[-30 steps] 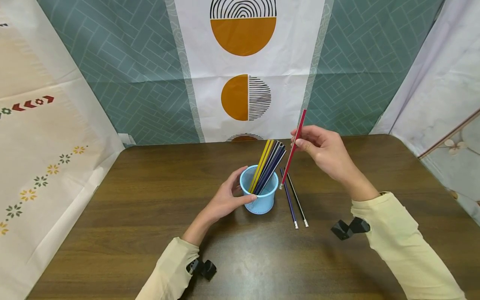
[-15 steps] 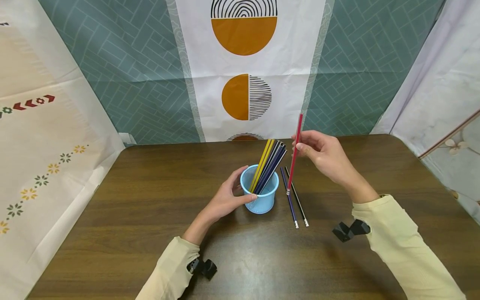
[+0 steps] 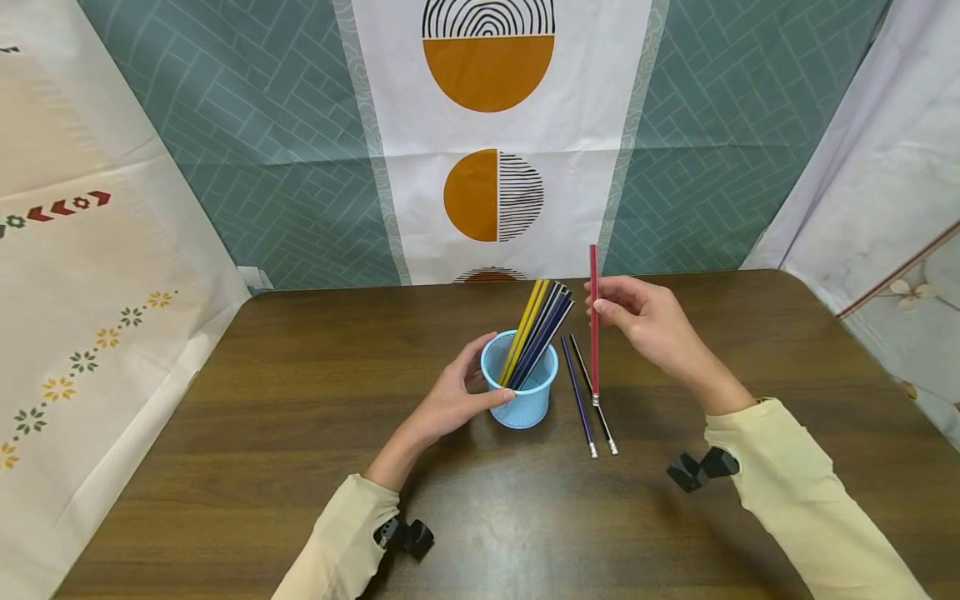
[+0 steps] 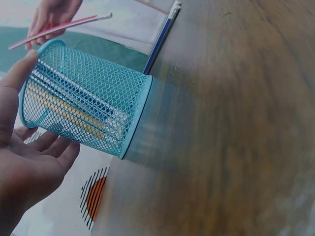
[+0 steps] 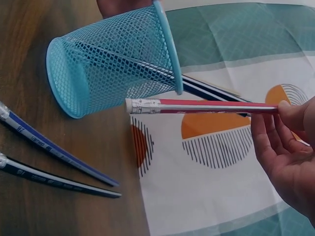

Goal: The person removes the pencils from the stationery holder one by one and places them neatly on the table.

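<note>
A light blue mesh pencil cup stands upright on the table, and my left hand holds it, thumb at the front and fingers around the far side. Yellow pencils and dark blue and black pencils lean to the right inside it. My right hand pinches a red pencil between thumb and fingers, nearly upright, its white eraser end down. In the right wrist view that pencil is raised off the table, beside the cup. Below it lie a blue pencil and a black pencil.
The brown wooden table ends at a back edge against a patterned cloth. Light cloths hang at both sides. A black wrist camera is strapped to each forearm.
My right hand has moved slightly down, swinging the red pencil from a slant to nearly vertical; its eraser end has shifted right, away from the cup. My left hand and the cup have stayed put.
</note>
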`<state>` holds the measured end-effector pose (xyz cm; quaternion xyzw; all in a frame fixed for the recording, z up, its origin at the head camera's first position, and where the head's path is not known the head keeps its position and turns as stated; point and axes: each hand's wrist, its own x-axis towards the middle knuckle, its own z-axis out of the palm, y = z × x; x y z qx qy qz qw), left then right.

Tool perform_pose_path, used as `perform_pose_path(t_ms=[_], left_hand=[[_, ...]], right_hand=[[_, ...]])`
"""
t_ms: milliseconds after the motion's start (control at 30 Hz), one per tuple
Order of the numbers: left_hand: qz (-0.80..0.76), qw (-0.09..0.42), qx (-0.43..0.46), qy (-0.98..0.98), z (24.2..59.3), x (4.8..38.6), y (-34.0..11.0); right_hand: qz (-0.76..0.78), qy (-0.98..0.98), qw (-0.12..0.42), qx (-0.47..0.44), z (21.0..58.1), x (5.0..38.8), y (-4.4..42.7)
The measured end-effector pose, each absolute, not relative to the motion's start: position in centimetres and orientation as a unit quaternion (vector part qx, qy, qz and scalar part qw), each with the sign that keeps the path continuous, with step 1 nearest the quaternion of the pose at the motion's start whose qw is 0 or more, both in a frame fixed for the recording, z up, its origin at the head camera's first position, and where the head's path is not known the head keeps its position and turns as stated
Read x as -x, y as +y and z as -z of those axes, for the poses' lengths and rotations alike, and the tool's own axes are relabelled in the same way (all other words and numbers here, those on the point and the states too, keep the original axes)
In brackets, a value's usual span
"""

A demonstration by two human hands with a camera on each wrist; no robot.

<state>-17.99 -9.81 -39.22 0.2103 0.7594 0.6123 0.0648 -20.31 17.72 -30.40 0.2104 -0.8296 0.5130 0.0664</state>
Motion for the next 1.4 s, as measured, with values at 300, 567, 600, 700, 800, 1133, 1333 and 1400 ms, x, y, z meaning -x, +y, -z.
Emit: perform_pose_path(t_ms=[300, 567, 600, 700, 800, 1133, 1333, 1400], left_hand=[[-0.613, 0.064, -0.21, 0.759, 39.2, 18.0, -9.8], [-0.614, 0.063, -0.212, 0.758, 39.3, 18.1, -9.8], [-0.615, 0.063, -0.211, 0.757, 39.3, 18.1, -9.8], [-0.615, 0.063, -0.212, 0.757, 39.3, 18.1, -9.8], [-0.616, 0.063, -0.214, 0.756, 39.4, 18.1, -9.8], [-0.614, 0.062, -0.215, 0.757, 39.4, 18.1, -9.8], [-0.615, 0.063, -0.216, 0.756, 39.4, 18.1, -9.8], [-0.615, 0.063, -0.215, 0.756, 39.4, 18.1, -9.8]], right_hand=[[-0.521, -0.831, 0.054, -0.189, 31.4, 20.5, 17.9], [-0.496, -0.85, 0.064, -0.165, 32.4, 20.7, 18.1], [-0.495, -0.851, 0.066, -0.161, 32.5, 20.8, 18.1], [-0.491, -0.855, 0.07, -0.148, 32.8, 20.8, 18.2], [-0.485, -0.86, 0.071, -0.139, 33.2, 20.9, 18.3], [-0.459, -0.876, 0.06, -0.134, 34.6, 21.5, 18.8], [-0.463, -0.875, 0.051, -0.13, 35.3, 21.8, 19.0], [-0.47, -0.872, 0.045, -0.128, 35.4, 21.9, 19.1]])
